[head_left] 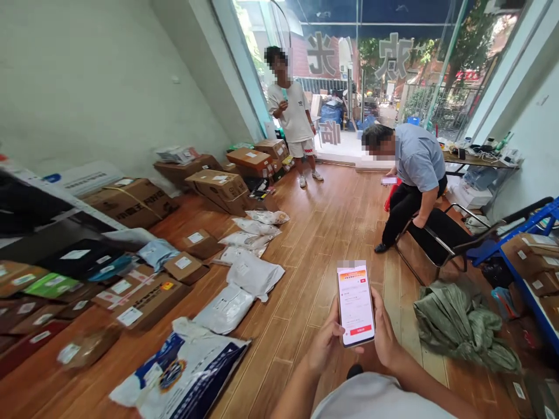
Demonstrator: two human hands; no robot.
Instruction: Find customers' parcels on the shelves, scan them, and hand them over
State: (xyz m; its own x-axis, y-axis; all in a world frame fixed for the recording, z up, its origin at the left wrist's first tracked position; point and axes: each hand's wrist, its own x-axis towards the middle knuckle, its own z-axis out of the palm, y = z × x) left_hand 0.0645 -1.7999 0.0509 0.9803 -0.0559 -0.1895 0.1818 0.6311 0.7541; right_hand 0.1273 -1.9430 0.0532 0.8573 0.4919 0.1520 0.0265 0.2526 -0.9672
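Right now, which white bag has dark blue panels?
The nearest white bag, at the picture's bottom edge; the other white bags show no such panels.

Street-front parcel shop, labelled cardboard boxes (218,183) and mailing bags (254,273) across the wooden floor (305,279), large characters (322,57) on the glass front (425,64)

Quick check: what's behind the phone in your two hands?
Wooden floor shows beyond the phone, and a fingertip pokes out below its lower edge. The phone's back is hidden, as is whatever of the left hand and right hand lies behind it.
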